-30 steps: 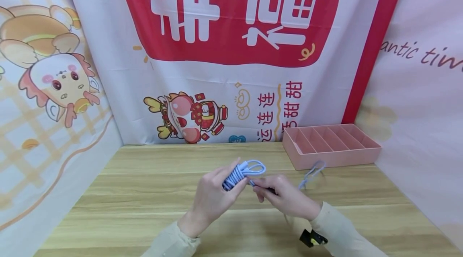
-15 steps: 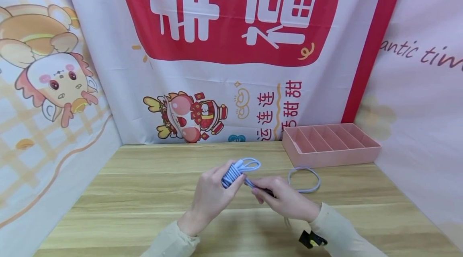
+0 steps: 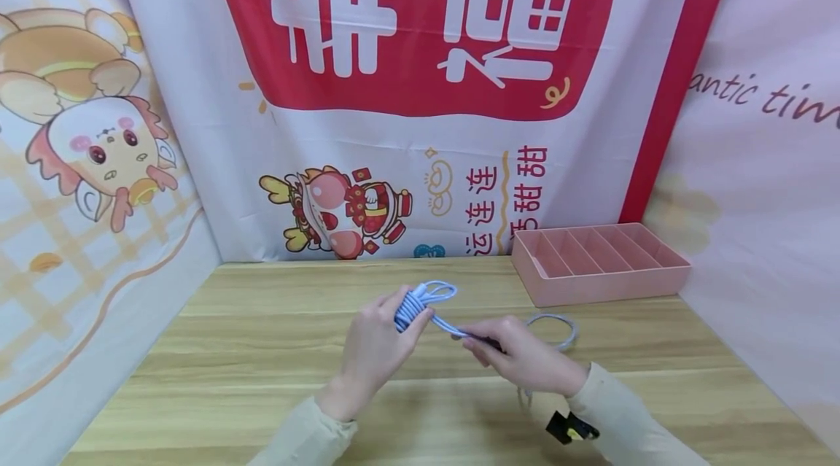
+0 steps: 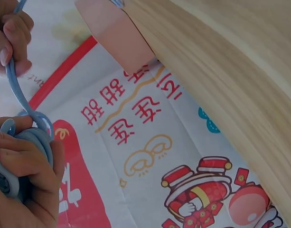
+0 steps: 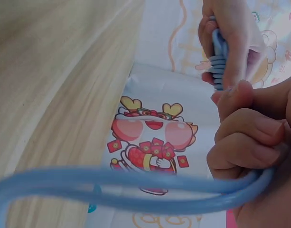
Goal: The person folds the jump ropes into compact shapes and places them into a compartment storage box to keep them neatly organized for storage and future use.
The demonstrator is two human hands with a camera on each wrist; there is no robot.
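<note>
A light blue cord is wound into a tight bundle, and my left hand grips it. Small loops stick out of the bundle's upper end. From the bundle, a short stretch of cord runs to my right hand, which pinches it together with a dark piece, mostly hidden. Behind the right hand trails a loop of the cord, large in the right wrist view. In the left wrist view, a grey round end with a dark centre shows beside the left fingers.
A pink divided box stands at the back right of the wooden table, against the printed cloth backdrop. A black strap piece hangs by the right sleeve.
My left hand has shifted slightly left with the bundle, so more cord shows between the hands. The trailing loop beyond the right hand has swung and changed shape.
</note>
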